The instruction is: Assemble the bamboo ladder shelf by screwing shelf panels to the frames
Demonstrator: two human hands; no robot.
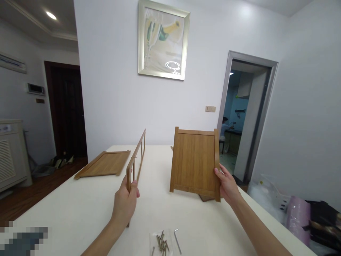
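Observation:
My left hand (125,201) is closed around the near end of a narrow wooden frame (129,174) with slim crossbars, held on edge above the table. In my right hand (227,183) is a slatted wooden panel (195,160), gripped by its right post and held upright, its broad face toward me. Another wooden panel (108,163) lies flat at the left of the table. Part of a further wooden piece (207,198) shows beneath the held panel; most of it is hidden. Near the front edge are a clear bag of screws (161,243) and an Allen key (177,241).
The white table (154,213) reaches to the wall, where a framed picture (163,41) hangs. Wrapped bundles (298,217) are piled right of the table. Through the doorway at the right, a person (226,128) is in the far room. A white cabinet (13,153) stands at the left.

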